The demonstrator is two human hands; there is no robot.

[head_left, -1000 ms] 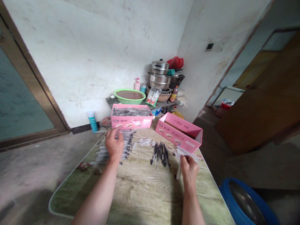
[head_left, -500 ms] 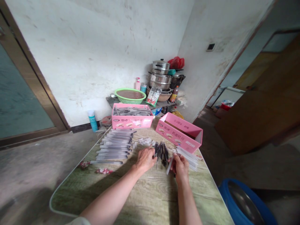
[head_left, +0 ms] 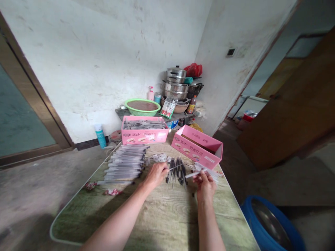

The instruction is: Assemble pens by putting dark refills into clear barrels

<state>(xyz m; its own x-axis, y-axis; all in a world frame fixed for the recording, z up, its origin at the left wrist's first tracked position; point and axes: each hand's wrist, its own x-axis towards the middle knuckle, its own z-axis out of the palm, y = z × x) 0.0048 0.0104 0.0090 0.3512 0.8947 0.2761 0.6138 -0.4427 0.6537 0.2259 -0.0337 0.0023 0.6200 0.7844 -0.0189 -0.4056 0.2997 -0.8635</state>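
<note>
From where I'm standing, the bundle of dark sticks (head_left: 177, 170) lies mid-surface (head_left: 167, 216), so I'll place everything by that. Just L of it, the worker's left hand (head_left: 156, 173) is closed, fingertips pinching a thin rod (head_left: 176, 167) that reaches over the bundle. Just R of it, the right hand (head_left: 205, 183) grips a pale tube (head_left: 193, 174) btwn thumb & fingers, one end pointing back toward the bundle. More clear tubes (head_left: 215, 177) lie R of the bundle, partly behind that hand. Nr. side of the bundle, slightly R, there's a small dark pc. (head_left: 193, 195) on the surface. Small white pcs. (head_left: 161, 158) are scattered beyond the bundle, a bit L. Well L of it, a row of pen-like tubes w/ dark ends (head_left: 125, 164) lies side by side, roughly parallel. Beyond the bundle, to the L, stands a pink box (head_left: 143, 136) heaped w/ similar tubes (head_left: 145, 124); beyond it to the R, a second open pink box (head_left: 195, 150) sits at an angle. Farther back, past both boxes: a green basin (head_left: 142, 113) & stacked metal pots (head_left: 176, 87). Well R of the bundle, off the surface, there's a blue tub (head_left: 247, 209).
</note>
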